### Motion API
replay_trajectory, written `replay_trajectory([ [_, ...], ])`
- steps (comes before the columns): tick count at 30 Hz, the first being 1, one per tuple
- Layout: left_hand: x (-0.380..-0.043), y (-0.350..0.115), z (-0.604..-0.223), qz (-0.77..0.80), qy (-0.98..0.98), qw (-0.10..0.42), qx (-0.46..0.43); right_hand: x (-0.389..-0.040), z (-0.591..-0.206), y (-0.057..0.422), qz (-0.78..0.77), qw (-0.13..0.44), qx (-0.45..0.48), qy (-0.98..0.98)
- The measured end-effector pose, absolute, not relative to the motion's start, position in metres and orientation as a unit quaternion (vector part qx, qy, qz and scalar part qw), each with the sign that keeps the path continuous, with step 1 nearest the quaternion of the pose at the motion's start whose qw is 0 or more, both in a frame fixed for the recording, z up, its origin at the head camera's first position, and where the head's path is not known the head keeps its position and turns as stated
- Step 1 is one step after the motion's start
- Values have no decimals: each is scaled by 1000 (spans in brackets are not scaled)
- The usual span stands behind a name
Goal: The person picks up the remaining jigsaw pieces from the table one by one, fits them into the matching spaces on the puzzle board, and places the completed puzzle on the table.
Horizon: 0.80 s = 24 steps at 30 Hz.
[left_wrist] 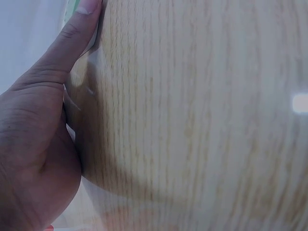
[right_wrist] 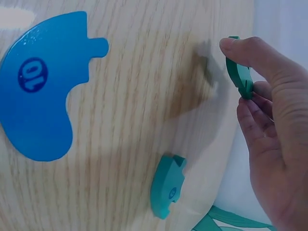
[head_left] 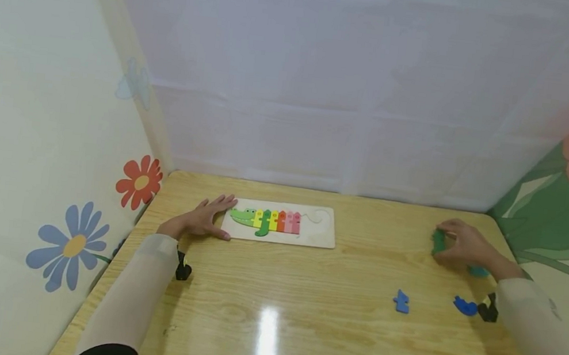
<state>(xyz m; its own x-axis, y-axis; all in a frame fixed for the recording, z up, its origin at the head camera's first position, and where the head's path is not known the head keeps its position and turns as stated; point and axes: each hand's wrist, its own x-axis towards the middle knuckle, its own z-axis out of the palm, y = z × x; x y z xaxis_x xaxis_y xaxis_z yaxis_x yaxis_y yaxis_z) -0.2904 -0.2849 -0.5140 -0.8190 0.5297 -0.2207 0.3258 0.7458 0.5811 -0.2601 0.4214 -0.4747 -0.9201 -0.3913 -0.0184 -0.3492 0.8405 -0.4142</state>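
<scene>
My left hand (head_left: 202, 219) rests on the left end of a white puzzle board (head_left: 322, 236), fingers and thumb spread across its corners. In the left wrist view the thumb (left_wrist: 65, 50) lies straight along the board's edge. Set in the board is a crocodile puzzle with a green head (head_left: 244, 216) and yellow, green, orange and pink pieces. At the right, my right hand (head_left: 467, 246) pinches a green puzzle piece (right_wrist: 239, 74) between thumb and fingers, raised over the table. Below that hand lies a teal puzzle piece (right_wrist: 166, 187).
A rounded blue puzzle piece marked 10 (right_wrist: 43, 86) lies on the wooden table (head_left: 332, 321) near the right wrist. Left of it is another, smaller blue piece (head_left: 401, 301). A white wall backs the table, with flower-patterned panels (head_left: 74, 245) at the sides.
</scene>
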Motion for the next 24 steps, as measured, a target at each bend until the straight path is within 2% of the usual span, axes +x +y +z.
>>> replay_trajectory([
  [8,-291,-286,-516,273,912,189,242,-263,-468,414,-184,51,-205,960],
  [24,-291,-284,-516,273,913,183,242,-271,-460,395,-152,4,-269,951],
])
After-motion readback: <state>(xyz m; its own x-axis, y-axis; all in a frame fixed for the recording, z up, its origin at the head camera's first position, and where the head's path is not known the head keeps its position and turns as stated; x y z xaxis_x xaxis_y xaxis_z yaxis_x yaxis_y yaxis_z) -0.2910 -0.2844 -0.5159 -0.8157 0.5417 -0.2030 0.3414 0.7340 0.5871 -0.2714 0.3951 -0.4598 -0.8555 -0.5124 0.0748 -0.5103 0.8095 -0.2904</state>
